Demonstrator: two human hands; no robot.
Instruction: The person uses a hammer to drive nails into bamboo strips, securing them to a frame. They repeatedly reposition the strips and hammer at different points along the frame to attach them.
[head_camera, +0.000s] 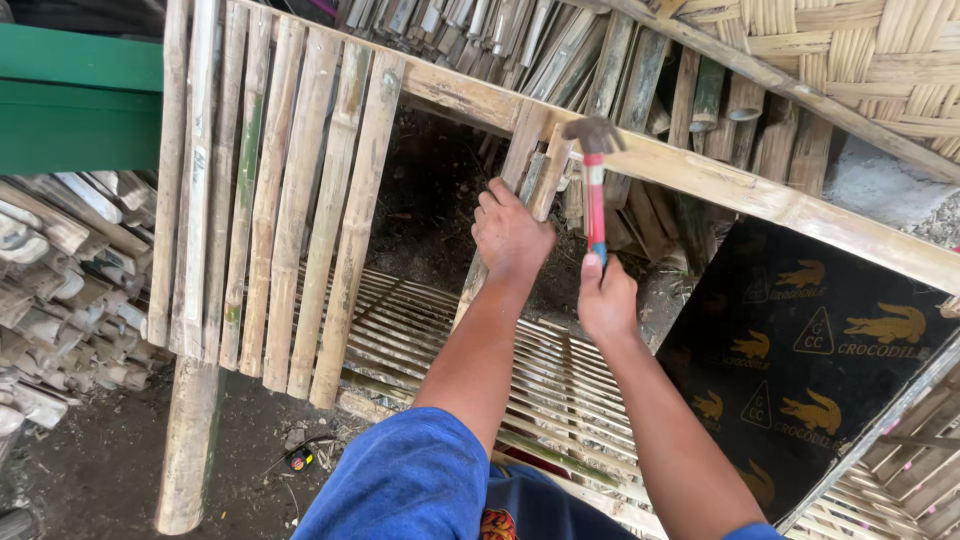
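**Hammer raised over a bamboo slat at the frame's top rail**

The right hand (606, 298) has its grip wrapped tight around the lower end of a hammer (595, 190) with a red and blue handle. The hammer stands nearly upright, its dark metal head just at the near edge of the wooden rail (700, 175) that runs from far left down toward the right across the scene.

The left hand (510, 232) sits just left of the hammer, its grip curled about a bamboo slat (530, 165) and pressing it against the rail. The slat leans down from the rail toward the near side, its lower part hidden behind the forearm. Whether a nail is held there cannot be told.

To the left, a row of bamboo slats (300, 200) already hangs side by side from the same rail, beside a thick bamboo post (190, 440). Below the arms lies a slatted bamboo panel (560, 380). On the right rests a black printed sheet (810, 350) bearing yellow animal figures. Cut bamboo pieces (60, 280) are stacked at far left, and a woven bamboo mat (860, 50) shows at the far right. Blue sleeves cover both upper arms.
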